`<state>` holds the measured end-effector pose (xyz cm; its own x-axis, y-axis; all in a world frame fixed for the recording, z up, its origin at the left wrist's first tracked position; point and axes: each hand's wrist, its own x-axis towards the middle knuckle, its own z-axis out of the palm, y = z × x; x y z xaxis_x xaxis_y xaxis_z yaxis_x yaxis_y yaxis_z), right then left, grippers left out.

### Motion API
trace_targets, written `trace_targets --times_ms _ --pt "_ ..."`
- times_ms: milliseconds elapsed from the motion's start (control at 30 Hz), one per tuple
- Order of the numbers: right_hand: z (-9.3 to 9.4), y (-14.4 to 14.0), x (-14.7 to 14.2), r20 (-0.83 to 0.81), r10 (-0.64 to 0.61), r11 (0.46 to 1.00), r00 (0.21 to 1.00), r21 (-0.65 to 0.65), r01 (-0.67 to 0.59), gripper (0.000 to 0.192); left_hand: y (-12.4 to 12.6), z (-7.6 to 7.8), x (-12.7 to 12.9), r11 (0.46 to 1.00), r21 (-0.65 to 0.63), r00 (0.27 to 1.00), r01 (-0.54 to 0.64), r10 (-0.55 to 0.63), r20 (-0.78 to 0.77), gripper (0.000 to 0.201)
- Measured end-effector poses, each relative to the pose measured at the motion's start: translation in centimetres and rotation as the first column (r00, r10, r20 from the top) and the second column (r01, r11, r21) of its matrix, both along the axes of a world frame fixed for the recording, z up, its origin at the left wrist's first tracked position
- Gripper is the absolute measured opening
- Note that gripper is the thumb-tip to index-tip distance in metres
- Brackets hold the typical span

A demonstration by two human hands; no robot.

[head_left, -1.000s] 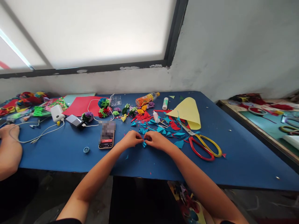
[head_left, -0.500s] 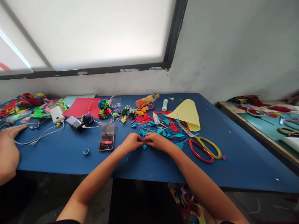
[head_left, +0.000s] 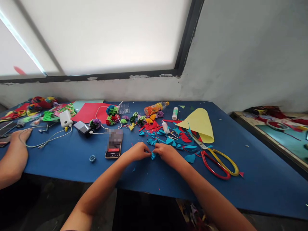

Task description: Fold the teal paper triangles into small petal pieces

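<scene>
Both the left hand [head_left: 137, 152] and right hand [head_left: 166, 151] pinch a small blue paper piece [head_left: 153, 156] between their fingers, its direction too small to tell.

Blue table [head_left: 252, 166]: left hand [head_left: 136, 152], right hand [head_left: 166, 151] pinch blue scrap [head_left: 153, 156]. Phone [head_left: 114, 147] just left; scissors [head_left: 216, 158], yellow sheet [head_left: 199, 123] right. Co-worker's hand [head_left: 20, 136] far left.

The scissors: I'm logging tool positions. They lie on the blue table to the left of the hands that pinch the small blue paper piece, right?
Not quite. The head view shows the scissors on the blue table to the right of the hands, beyond the right hand. Left hand and right pinch the blue paper piece.
</scene>
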<state>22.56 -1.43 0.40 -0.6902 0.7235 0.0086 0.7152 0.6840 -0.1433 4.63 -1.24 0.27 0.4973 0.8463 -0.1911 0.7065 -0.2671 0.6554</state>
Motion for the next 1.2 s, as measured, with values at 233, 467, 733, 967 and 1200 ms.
trace_targets --times_ms 233,467,733,967,1200 --pt "0.6 -0.7 0.7 0.084 -0.070 0.997 0.994 0.020 0.069 0.034 0.2 -0.3 -0.5 0.992 -0.122 0.999 -0.011 0.015 0.034 0.035" --pt "0.1 -0.4 0.3 -0.011 -0.110 0.994 0.994 0.003 0.110 0.015 0.5 -0.5 0.0 0.999 0.016 0.998 -0.047 0.047 0.033 0.027" --pt "0.0 -0.2 0.0 -0.081 -0.106 0.994 0.991 0.024 0.108 0.013 0.6 -0.4 0.0 0.994 0.101 0.997 -0.030 0.022 0.076 0.023" --pt "-0.1 0.5 0.2 -0.299 -0.097 0.995 0.949 -0.024 0.094 0.011 0.8 -0.6 -0.2 0.984 0.152 0.982 -0.091 0.063 0.179 0.025" --pt "-0.3 1.4 0.6 -0.541 -0.123 0.992 0.832 -0.101 0.081 0.019 1.2 -1.2 -0.5 0.899 0.434 0.964 -0.055 -0.066 0.259 0.024"
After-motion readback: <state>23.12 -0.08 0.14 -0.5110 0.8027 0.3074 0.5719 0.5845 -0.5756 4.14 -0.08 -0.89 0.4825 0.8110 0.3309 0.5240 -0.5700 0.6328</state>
